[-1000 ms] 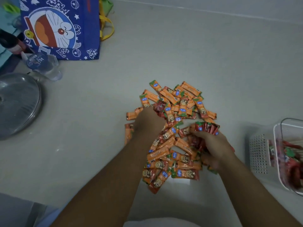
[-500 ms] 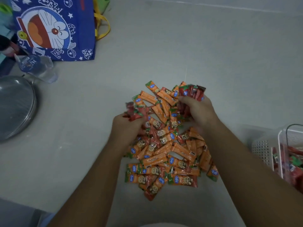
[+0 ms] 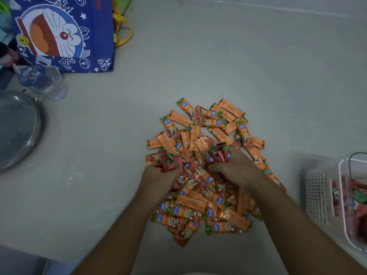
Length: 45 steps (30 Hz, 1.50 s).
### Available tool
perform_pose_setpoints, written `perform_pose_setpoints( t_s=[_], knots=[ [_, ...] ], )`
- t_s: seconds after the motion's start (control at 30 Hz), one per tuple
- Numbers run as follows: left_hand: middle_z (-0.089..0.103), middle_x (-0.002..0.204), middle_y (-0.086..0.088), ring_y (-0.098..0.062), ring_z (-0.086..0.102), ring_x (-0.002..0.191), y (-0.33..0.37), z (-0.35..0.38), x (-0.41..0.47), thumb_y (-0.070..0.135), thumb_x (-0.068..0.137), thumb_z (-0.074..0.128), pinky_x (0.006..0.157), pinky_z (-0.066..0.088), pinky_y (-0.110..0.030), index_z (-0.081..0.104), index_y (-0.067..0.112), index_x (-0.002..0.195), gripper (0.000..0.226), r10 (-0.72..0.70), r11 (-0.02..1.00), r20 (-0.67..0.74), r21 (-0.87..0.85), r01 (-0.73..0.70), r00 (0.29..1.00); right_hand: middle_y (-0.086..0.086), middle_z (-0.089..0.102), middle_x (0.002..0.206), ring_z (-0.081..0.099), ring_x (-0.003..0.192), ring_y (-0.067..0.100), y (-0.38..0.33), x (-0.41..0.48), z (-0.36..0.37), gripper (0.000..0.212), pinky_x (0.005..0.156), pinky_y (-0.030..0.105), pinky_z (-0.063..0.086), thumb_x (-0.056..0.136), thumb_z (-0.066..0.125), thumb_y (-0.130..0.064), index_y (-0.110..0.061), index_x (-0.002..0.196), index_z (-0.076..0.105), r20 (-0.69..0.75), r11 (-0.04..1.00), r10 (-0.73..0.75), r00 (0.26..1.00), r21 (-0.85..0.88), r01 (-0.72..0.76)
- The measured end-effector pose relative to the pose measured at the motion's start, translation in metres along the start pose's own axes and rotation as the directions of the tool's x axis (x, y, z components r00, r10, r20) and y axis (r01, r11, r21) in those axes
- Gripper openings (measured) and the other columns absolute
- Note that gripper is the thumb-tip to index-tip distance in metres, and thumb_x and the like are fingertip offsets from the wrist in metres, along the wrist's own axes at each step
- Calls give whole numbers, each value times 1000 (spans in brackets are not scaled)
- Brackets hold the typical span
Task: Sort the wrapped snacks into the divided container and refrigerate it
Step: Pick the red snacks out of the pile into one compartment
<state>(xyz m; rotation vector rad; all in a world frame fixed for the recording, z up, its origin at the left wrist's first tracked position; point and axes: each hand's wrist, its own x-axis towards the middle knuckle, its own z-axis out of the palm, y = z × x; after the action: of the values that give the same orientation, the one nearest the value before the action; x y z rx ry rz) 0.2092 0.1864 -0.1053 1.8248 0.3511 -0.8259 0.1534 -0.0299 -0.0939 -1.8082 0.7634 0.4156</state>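
A pile of orange wrapped snacks [image 3: 200, 135] lies on the pale surface in the middle, with red ones mixed in. My left hand [image 3: 158, 177] rests on the pile's left side, closed around a bunch of red wrapped snacks [image 3: 170, 161]. My right hand [image 3: 236, 167] sits on the pile's right side, holding another bunch of red snacks [image 3: 218, 154]. The white divided container [image 3: 317, 195] stands at the right edge, partly cut off, with red snacks [image 3: 357, 197] inside one compartment.
A blue cartoon tote bag [image 3: 59, 34] stands at the back left. A clear plastic water bottle [image 3: 39, 80] lies in front of it. A round metal lid or pan [image 3: 15, 128] sits at the left edge.
Both hands have come back toward me and closer together on the pile. My right hand dropped from the pile's far edge to its middle. Each still grips red snacks.
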Motion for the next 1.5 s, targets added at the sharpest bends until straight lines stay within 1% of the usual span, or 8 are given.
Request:
perform_pose_setpoints(
  t_s=[0.17, 0.33, 0.5, 0.73, 0.93, 1.07, 1.33, 1.5],
  knots=[
    [78, 76, 2, -14, 76, 66, 4, 6, 1, 25, 77, 81, 53, 59, -26, 79, 32, 81, 8, 88, 986, -105, -130, -101, 991, -9, 74, 77, 70, 66, 8, -6, -8, -4, 20, 63, 29, 52, 76, 78, -26, -30, 93, 67, -197, 968, 15, 980, 249, 35],
    [80, 81, 3, -15, 78, 72, -2, -21, -4, 24, 78, 82, 55, 59, -26, 81, 36, 83, 13, 91, 957, -222, -251, -147, 971, -5, 77, 95, 75, 84, 16, -20, -15, 12, 43, 66, 31, 57, 65, 83, -36, -33, 105, 67, 58, 921, -79, 995, 387, 51],
    [79, 78, -2, -17, 77, 70, -12, -43, -14, 29, 66, 82, 54, 58, -24, 82, 30, 82, 16, 97, 959, -173, -248, -139, 980, 0, 77, 102, 72, 97, 25, -9, -10, 44, 41, 93, 48, 55, 69, 85, -25, -31, 107, 70, 272, 956, 45, 961, 269, -121],
    [79, 83, 6, -13, 76, 77, -31, -16, -31, 28, 64, 80, 74, 62, -35, 79, 34, 84, 21, 80, 992, 158, 86, -94, 984, -3, 78, 85, 76, 75, 20, 8, -26, 21, 32, 64, 36, 60, 68, 80, -30, -30, 98, 70, -79, 909, 134, 988, 406, -91],
    [69, 75, 30, 13, 62, 69, -40, 11, -48, 31, 77, 79, 60, 42, -16, 66, 40, 78, 16, 338, 899, 11, 291, -327, 941, -16, 75, 84, 72, 71, 6, 23, -65, 0, 31, 68, 33, 54, 66, 78, -31, -38, 95, 69, -303, 935, 83, 949, 354, 31],
    [67, 78, 33, 14, 61, 72, -31, 11, -55, 32, 77, 80, 58, 42, -20, 65, 32, 79, 15, 380, 893, -60, 282, -350, 923, -19, 72, 78, 69, 66, 3, 27, -91, -14, 22, 66, 31, 53, 71, 74, -30, -36, 92, 68, -392, 962, 13, 920, 256, 95],
    [68, 68, -3, -20, 64, 60, 7, 60, -108, 34, 75, 77, 58, 56, -40, 66, 23, 79, 16, 529, 836, -48, 199, -511, 847, -13, 68, 65, 61, 51, 2, 20, -152, -66, 15, 48, 27, 47, 71, 69, -26, -32, 84, 65, -481, 955, -139, 865, 165, 246],
    [62, 58, 1, -21, 57, 53, 32, 107, -146, 26, 73, 73, 53, 53, -39, 64, 24, 73, 10, 603, 789, 20, 131, -600, 798, -6, 68, 74, 66, 66, 15, 29, -187, -117, 25, 59, 31, 51, 64, 67, -35, -31, 88, 62, -582, 954, -172, 795, 104, 282]
  ],
)
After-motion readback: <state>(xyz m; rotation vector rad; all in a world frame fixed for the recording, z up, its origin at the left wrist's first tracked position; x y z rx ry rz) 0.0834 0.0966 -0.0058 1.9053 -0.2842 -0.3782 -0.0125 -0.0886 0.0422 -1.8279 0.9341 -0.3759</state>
